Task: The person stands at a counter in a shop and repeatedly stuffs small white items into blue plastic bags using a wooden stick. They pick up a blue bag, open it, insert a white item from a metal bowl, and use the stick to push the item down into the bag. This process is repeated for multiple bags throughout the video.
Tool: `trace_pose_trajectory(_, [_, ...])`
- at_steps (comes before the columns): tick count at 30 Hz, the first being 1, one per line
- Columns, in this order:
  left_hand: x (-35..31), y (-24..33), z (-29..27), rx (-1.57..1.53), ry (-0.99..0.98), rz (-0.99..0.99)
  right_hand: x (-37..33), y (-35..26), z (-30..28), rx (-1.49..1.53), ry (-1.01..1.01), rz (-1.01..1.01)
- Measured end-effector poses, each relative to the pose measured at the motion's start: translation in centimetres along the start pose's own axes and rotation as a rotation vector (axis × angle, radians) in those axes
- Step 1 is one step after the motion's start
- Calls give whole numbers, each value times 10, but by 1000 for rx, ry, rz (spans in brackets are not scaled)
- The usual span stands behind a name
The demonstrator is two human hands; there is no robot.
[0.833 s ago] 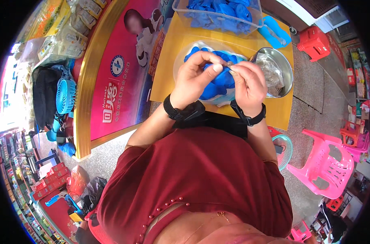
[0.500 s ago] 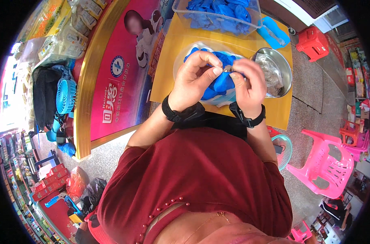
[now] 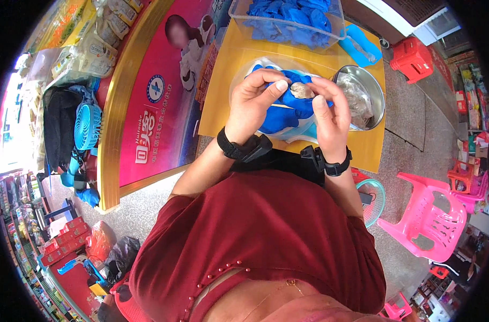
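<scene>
A blue piece of thin, soft material (image 3: 297, 103) is stretched between my two hands, with a crumpled beige lump (image 3: 302, 90) showing at its middle. My left hand (image 3: 251, 104) pinches its left edge between thumb and fingers. On the other side, my right hand (image 3: 331, 111) grips the right edge with bent fingers. More blue material (image 3: 276, 119) lies just below, on a round pale tray whose full shape my hands and the material hide. What the beige lump is made of, I cannot make out.
At the right stands a steel bowl (image 3: 382, 99) holding crumpled, see-through pieces. Beyond it a clear plastic box (image 3: 287, 38) is full of blue pieces, beside a light-blue tray (image 3: 361, 45). A pink display panel (image 3: 147, 118) borders the yellow table (image 3: 217, 115) on the left; a pink chair (image 3: 429, 220) stands right.
My hands have moved slightly apart and spread the blue piece. The beige lump, mostly hidden before, now shows plainly.
</scene>
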State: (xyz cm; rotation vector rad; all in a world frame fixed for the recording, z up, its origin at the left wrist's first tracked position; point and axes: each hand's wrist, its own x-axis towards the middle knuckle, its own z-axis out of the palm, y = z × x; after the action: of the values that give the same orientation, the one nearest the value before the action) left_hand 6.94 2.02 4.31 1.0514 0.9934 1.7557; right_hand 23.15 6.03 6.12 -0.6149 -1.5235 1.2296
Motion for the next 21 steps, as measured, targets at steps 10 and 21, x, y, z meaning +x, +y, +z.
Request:
trace_pose_trajectory(10, [6, 7, -3, 265, -119, 224, 2, 6, -2, 197, -214, 313])
trace_pose_trajectory(21, [-8, -31, 6, 371, 96, 118, -5, 50, 0, 120, 98, 279])
